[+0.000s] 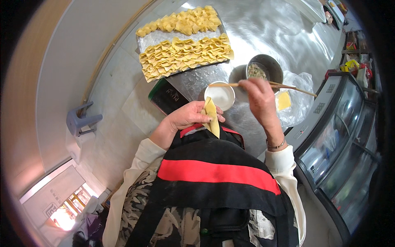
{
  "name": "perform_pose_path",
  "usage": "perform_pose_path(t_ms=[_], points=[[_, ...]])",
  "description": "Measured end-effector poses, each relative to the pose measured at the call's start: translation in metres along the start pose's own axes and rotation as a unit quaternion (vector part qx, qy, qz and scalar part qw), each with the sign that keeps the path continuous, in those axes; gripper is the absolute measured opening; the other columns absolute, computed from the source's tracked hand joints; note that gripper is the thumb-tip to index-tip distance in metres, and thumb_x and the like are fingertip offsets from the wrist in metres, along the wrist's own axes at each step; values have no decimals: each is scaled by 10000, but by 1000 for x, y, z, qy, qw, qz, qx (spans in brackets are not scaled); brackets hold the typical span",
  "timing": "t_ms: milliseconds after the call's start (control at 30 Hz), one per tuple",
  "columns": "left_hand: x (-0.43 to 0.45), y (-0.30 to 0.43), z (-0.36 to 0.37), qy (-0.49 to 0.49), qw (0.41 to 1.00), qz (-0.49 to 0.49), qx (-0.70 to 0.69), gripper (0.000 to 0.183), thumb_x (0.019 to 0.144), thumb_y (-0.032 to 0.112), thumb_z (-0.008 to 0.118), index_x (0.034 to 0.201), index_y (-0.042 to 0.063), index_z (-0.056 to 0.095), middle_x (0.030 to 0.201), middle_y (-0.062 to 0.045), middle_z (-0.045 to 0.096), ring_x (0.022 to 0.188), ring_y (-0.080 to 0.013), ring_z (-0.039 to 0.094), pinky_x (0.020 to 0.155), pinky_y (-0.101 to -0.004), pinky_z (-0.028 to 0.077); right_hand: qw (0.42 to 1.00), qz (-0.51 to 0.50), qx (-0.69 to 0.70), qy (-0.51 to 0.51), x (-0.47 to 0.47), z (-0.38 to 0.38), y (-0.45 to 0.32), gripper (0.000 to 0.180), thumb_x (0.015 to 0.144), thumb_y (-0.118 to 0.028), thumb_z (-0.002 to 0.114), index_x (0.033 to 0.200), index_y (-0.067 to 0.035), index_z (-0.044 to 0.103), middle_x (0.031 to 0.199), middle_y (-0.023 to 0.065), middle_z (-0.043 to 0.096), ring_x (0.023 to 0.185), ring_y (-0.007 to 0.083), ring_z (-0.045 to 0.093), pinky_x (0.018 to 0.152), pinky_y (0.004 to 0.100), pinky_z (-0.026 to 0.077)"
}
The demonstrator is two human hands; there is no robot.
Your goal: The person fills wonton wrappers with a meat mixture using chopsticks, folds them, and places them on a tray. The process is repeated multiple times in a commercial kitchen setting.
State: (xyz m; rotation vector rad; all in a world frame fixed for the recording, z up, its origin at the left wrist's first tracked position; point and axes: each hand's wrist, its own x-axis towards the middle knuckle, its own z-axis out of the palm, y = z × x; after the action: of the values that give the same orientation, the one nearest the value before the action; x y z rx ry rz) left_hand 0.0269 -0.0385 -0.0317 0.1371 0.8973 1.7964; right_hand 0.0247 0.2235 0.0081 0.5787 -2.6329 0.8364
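My left hand (pixel 192 115) holds a folded yellow dough wrapper (pixel 211 115) close to my apron. Above the table my right hand (pixel 259 100) grips wooden chopsticks (pixel 224 84), one tip over a small white bowl (pixel 219 96) and the other ends pointing right. Just beyond that hand stands a metal pot (pixel 271 66) with minced filling (pixel 256 71) in it. To its right a stack of yellow wrappers (pixel 284 101) lies on clear plastic (pixel 298 108). A metal tray (pixel 154 41) holds many folded dumplings (pixel 188 55) in two groups.
The steel table (pixel 247 27) reaches far ahead, with white containers (pixel 307 8) at its far right. A glass-fronted cooler (pixel 328 145) stands close on the right. On the left are a plastic stool (pixel 81 121) and the tiled floor (pixel 114 114). A dark box (pixel 168 95) sits by the table's left edge.
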Motion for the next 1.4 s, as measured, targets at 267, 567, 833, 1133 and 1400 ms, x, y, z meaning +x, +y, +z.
perform_pose_path(t_ms=[267,567,833,1133,1400], points=[[12,2,0,51,997,55,-24,382,957,143,556,1260,-83,503,1207,-233,618,1158,-300,596,1018,-408,467,882,162,338,286,-9,-2,41,169,990,8,482,1158,17,460,1104,109,598,1029,247,666,900,330,525],[40,36,8,183,949,221,-130,335,1018,123,433,1305,-46,469,1290,-214,562,1202,-291,565,1049,-446,452,902,415,46,107,-45,11,68,206,921,-180,661,929,24,688,733,123,654,664,211,649,615,344,490],[81,48,42,187,909,321,-187,380,1031,173,450,1385,34,455,1306,-120,554,1199,-214,541,1013,-376,445,913,217,292,187,36,34,-37,166,891,-109,679,989,24,690,903,117,661,787,180,633,694,308,504],[96,48,47,288,876,376,-92,307,1022,166,494,1272,-6,541,1200,-81,601,1073,-159,584,921,-322,476,793,297,479,230,63,43,-35,129,903,-89,681,974,17,658,839,30,659,677,65,571,558,235,468],[84,57,21,394,833,278,271,172,949,91,553,845,-36,607,735,-102,631,697,-153,616,617,-299,496,992,58,-51,103,67,31,-15,145,805,-19,687,944,-38,654,801,70,620,716,229,626,630,334,508]])
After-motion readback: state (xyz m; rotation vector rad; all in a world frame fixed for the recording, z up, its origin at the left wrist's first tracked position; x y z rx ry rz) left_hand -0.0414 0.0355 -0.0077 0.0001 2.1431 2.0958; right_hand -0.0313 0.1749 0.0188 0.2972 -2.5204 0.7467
